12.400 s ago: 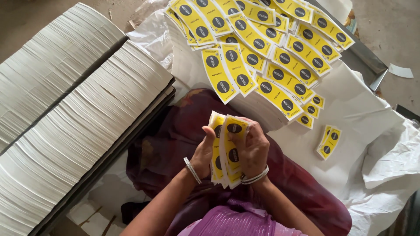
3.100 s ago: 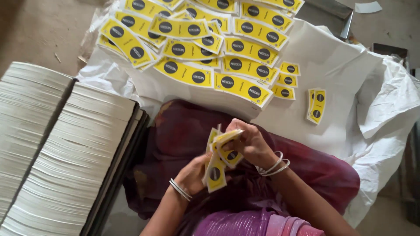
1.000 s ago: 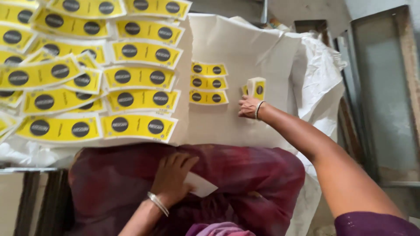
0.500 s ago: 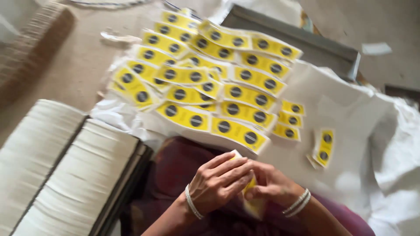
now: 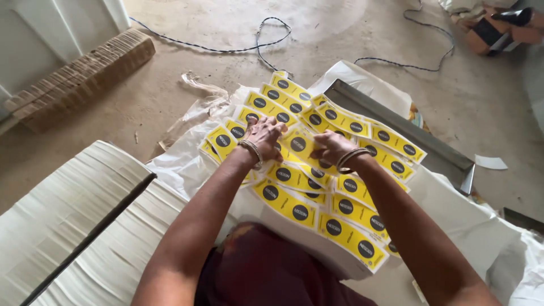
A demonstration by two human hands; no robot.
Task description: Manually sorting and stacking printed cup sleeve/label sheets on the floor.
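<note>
Both your hands are down on the spread of yellow label cards [image 5: 317, 170] at frame centre. Left hand [image 5: 265, 135] lies flat, fingers splayed; right hand [image 5: 333, 148] presses a card, fingers curled. Most cards already sit in overlapping rows on the white plastic sheet [image 5: 464, 226]; the sheet's lower right remains bare. White paper stacks [image 5: 62, 215] crowd the lower left, metal channel [image 5: 396, 127] borders the upper right, cable [image 5: 266, 39] beyond.
</note>
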